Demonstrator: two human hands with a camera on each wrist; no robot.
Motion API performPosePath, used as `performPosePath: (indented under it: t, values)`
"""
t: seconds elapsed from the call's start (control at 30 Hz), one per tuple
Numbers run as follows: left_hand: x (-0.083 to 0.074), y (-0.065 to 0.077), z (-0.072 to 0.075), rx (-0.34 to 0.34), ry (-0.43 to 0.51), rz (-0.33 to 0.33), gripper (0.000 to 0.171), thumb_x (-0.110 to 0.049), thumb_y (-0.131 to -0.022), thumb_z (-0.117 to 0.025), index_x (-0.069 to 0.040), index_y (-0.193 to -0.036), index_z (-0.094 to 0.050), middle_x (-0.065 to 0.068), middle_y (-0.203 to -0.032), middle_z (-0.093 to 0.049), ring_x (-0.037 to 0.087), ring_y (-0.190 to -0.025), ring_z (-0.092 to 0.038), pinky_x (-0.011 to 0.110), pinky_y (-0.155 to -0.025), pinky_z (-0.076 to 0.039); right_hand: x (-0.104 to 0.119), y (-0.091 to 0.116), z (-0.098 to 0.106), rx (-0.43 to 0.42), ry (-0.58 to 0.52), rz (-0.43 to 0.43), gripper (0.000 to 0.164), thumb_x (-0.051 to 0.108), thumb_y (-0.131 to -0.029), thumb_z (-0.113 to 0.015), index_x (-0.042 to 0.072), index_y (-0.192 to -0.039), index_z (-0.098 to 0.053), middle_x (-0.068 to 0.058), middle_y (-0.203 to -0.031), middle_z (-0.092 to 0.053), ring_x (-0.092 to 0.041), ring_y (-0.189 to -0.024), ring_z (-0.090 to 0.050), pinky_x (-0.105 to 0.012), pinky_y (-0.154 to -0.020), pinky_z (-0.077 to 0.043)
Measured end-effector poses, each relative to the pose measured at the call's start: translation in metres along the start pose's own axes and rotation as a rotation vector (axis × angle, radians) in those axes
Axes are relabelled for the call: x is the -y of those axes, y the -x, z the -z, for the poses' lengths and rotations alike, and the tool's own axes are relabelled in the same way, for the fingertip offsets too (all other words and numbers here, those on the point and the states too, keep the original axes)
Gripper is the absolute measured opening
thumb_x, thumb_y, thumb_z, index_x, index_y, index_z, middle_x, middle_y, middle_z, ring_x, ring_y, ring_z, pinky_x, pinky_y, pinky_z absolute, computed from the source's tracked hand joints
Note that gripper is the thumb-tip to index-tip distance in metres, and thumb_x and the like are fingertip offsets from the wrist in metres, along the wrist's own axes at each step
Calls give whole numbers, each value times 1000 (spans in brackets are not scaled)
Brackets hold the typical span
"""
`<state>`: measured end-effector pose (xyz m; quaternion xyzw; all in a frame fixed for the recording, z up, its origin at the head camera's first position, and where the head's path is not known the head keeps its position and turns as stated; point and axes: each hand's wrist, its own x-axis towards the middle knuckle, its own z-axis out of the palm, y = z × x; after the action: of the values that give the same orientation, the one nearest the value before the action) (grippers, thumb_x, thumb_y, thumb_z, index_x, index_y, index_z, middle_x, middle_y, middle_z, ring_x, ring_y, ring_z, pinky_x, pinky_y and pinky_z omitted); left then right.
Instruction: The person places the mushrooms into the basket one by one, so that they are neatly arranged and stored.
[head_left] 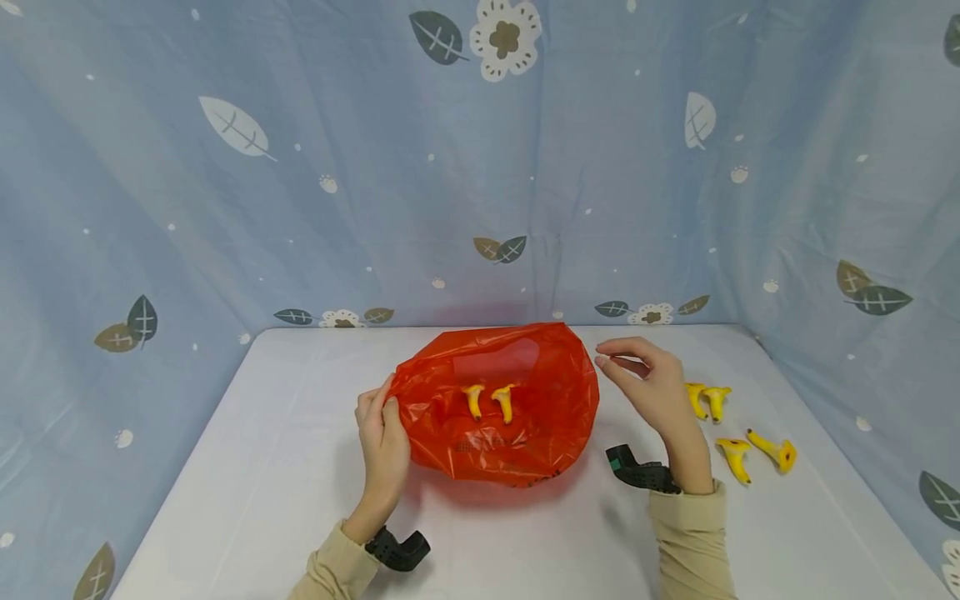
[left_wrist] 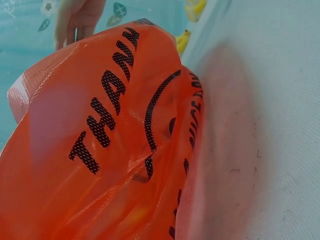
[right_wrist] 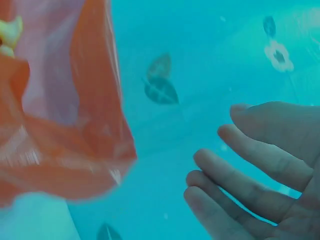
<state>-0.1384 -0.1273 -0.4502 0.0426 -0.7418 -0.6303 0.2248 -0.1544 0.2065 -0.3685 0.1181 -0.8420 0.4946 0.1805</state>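
At a white table (head_left: 225,500) before a blue leaf-print curtain (head_left: 360,167), the head view shows the left hand (head_left: 384,446) gripping a red bag (head_left: 517,454), two yellow mushrooms (head_left: 505,405) inside, four more mushrooms (head_left: 737,457) near the right hand (head_left: 660,392). Left wrist view: the bag's lettered side stands beside tabletop. Right wrist view: loose, parted fingers (right_wrist: 239,184) hold nothing, curtain behind.

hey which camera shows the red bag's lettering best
The left wrist: the lettering on the red bag is large there, with THANK readable. The head view shows small, unclear marks; the right wrist view shows none.
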Motion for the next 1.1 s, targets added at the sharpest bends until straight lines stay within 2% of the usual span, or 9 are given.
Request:
performPosePath:
  t: [0.13, 0.27, 0.37, 0.47, 0.67, 0.77, 0.9, 1.0, 1.1]
  values:
    - [0, 0, 0, 5, 8, 5, 40, -9, -105, -38, 0, -143, -51, 13, -120, -46, 20, -118, -38, 35, -97, -36, -8, 3, 15, -83, -1, 2, 19, 6, -93, -68, -2, -110, -71, -17, -111, -67, 2, -95, -62, -12, -81, -49]
    - [0, -1, -1, 0, 11, -2, 40, -8, -105, -38, 1, -142, -51, 14, -119, -46, 21, -117, -38, 36, -98, -35, -18, 9, 34, -143, 35, -52, 23, 10, -94, -68, -3, -112, -70, -9, -111, -67, 4, -93, -63, -11, -79, -49]
    - [0, -1, -1, 0, 9, -5, 40, -7, -105, -38, 1, -142, -51, 14, -119, -46, 21, -117, -38, 36, -97, -36, -28, 15, 48, -189, 83, -114, 26, 14, -93, -69, -3, -113, -70, 5, -105, -67, 6, -91, -63, -10, -76, -49]
    - [0, 0, -1, 8, 5, 3, 40, -9, -105, -38, 0, -142, -51, 13, -120, -46, 20, -117, -38, 32, -97, -38, -38, 21, 62, -218, 156, -211, 30, 21, -95, -68, -1, -115, -70, 18, -98, -64, 9, -87, -60, -10, -70, -49]
    - [-3, 1, 1, 21, 16, 22, 41, -11, -106, -37, -2, -144, -50, 12, -121, -45, 18, -118, -38, 26, -96, -39, -59, 33, 84, -229, 254, -354, 36, 29, -97, -65, 0, -118, -69, 25, -94, -58, 11, -84, -53, -9, -67, -45]
    - [-3, 0, 1, 23, 17, 26, 41, -11, -106, -37, -1, -144, -50, 12, -121, -44, 19, -119, -38, 27, -96, -39, -72, 40, 92, -208, 280, -417, 40, 33, -96, -65, 0, -119, -68, 22, -95, -60, 9, -83, -52, -12, -66, -44]
    - [-1, 0, 1, 24, 15, 30, 41, -11, -106, -37, -1, -144, -49, 12, -121, -44, 19, -119, -38, 25, -95, -39, -90, 48, 101, -129, 316, -504, 45, 35, -96, -65, -1, -122, -68, 2, -99, -71, 6, -83, -49, -19, -66, -45]
    - [0, -1, 1, 14, 9, 25, 41, -10, -106, -37, -1, -144, -50, 13, -120, -45, 20, -118, -38, 27, -96, -38, -102, 53, 108, -63, 329, -553, 48, 35, -95, -66, -4, -123, -66, -12, -103, -73, 6, -83, -47, -23, -69, -44]
    - [0, 0, 1, 9, 1, 18, 41, -10, -106, -37, 0, -143, -50, 13, -119, -45, 21, -117, -39, 31, -97, -38, -111, 59, 116, 3, 320, -593, 50, 34, -95, -67, -6, -124, -65, -16, -108, -71, 2, -87, -51, -29, -74, -46]
